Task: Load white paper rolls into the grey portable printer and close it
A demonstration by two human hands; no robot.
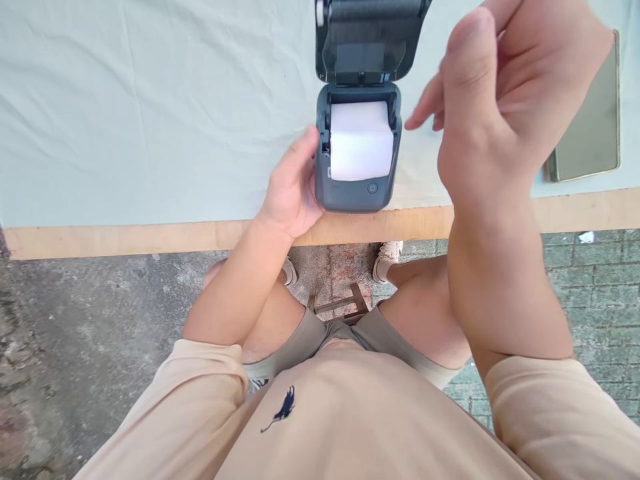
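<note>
A small dark grey label printer (357, 197) sits at the front of the table with its lid (367, 47) flipped back. Inside it lies a roll of white paper (361, 141), its loose end hanging over the front beside the power button. My left hand (295, 183) grips the printer's left side, thumb on the edge and the other fingers mostly hidden beneath. To the right of the printer, my right hand (500, 93) is raised in the air, thumb and fingers apart. Nothing shows in it, and it touches neither printer nor paper.
A pale cloth (150, 120) covers the table, whose bare wooden edge (125, 240) runs along the front. A phone-like flat slab (587, 127) lies at the right, partly behind my right hand. Below are my knees and a wooden stool (345, 303).
</note>
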